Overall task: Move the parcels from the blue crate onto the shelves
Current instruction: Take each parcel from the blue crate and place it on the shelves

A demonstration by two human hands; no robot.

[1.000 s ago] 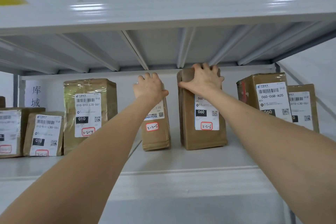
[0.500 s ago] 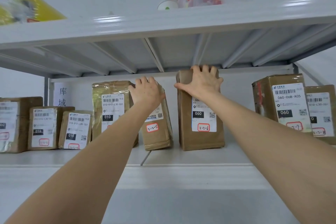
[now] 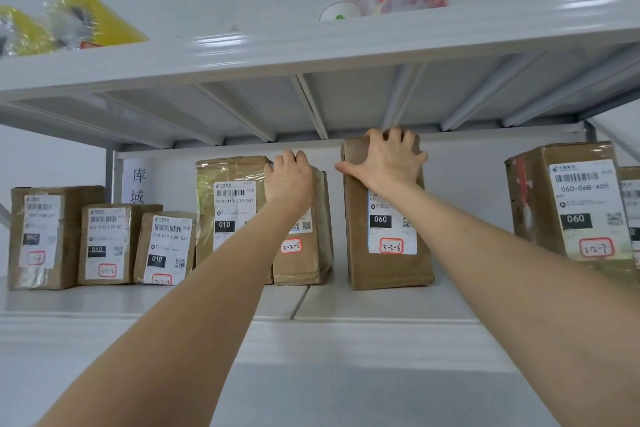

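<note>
Fingers of the right hand (image 3: 386, 163) curl over the top of the tall parcel (image 3: 388, 267) marked 3-2-6, with the thumb spread across its front. Just left of it, the left hand (image 3: 289, 180) clasps the top of the shorter parcel (image 3: 304, 263) marked 3-2-5. Both stand on the shelf (image 3: 346, 302), with other labelled parcels (image 3: 228, 184) to the left and right.
</note>
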